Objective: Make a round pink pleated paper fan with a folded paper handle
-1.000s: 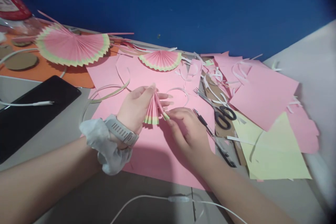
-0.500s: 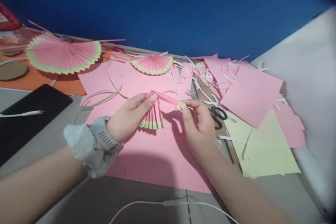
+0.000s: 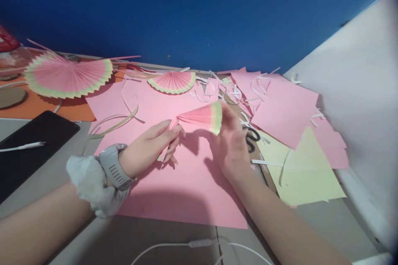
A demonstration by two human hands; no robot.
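Observation:
A small pleated paper fan (image 3: pixel 201 116), pink with a pale green rim, is held between both hands above a large pink sheet (image 3: pixel 183 182). My left hand (image 3: pixel 148 147), with a grey watch and a white scrunchie on the wrist, pinches the fan's narrow folded end. My right hand (image 3: pixel 231 145) grips the wide green-rimmed end, and the fan lies nearly level between the two hands. Black-handled scissors (image 3: pixel 253 137) lie just right of my right hand, partly hidden by it.
A large pleated fan (image 3: pixel 66 76) rests on orange paper at the back left, with a smaller fan (image 3: pixel 172 81) behind the hands. Pink sheets (image 3: pixel 281 107), a yellow sheet (image 3: pixel 303 169) and paper strips lie at the right. A black tablet (image 3: pixel 27 149) sits at the left. A white cable (image 3: pixel 186 244) crosses the front edge.
My right hand has swung the fan's loose pleats up and to the right, gathering them into one bundle. The part that hung below my left hand is now lifted off the pink sheet.

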